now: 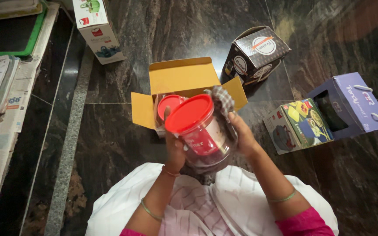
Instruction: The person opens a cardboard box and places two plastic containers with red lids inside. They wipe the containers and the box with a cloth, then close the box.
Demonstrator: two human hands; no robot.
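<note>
Clear plastic jar with a red lid (200, 129) is held up in the air between both hands, above the lap and just in front of the open yellow carton (184, 81); its long axis is tilted, lid end turned up and toward the left, base end down toward the body. Left hand (174, 146) is pressed against the lid-side wall, fingers curled round it from below, thumb seen up by the lid rim. Right hand (243, 135) is laid flat on the opposite wall, fingers spread along the jar's side, with a checked cloth (222, 99) bunched at the fingertips against the jar; whether the cloth is pinched or only trapped cannot be told. Jar is thus clamped evenly, neither hand nearer than the other. A second red-lidded jar (168, 105) is seen standing in the carton, directly behind the held one. Farther out on the dark stone floor (123, 131) a black printed box (254, 54) is lying open beyond the carton to the right, a green picture box (297, 125) and a purple box with handles (351, 107) are set well apart on the right, a white box (98, 30) on the upper left
</note>
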